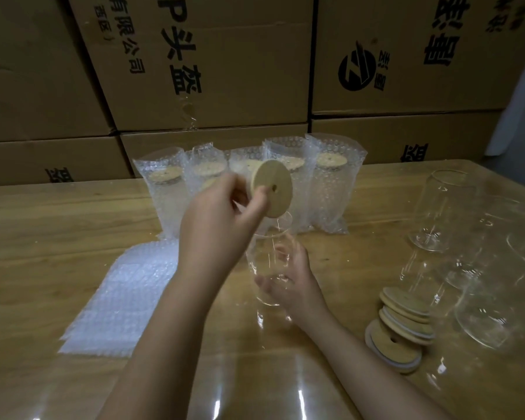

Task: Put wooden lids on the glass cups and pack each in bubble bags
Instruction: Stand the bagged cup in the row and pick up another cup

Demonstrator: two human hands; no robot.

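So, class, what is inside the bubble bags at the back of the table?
Through each bubble bag a wooden lid shows near the top; the glass beneath is blurred by bubbles. The left hand and its held lid hide part of the middle bags.

Stacked brown cardboard boxes (240, 56) filled the background, printed with large black Chinese characters and a round black logo (358, 71). In front of them stood a light wooden table (43, 237), its glossy top catching white streaks of light. A pale strip (522, 101) showed at far right.
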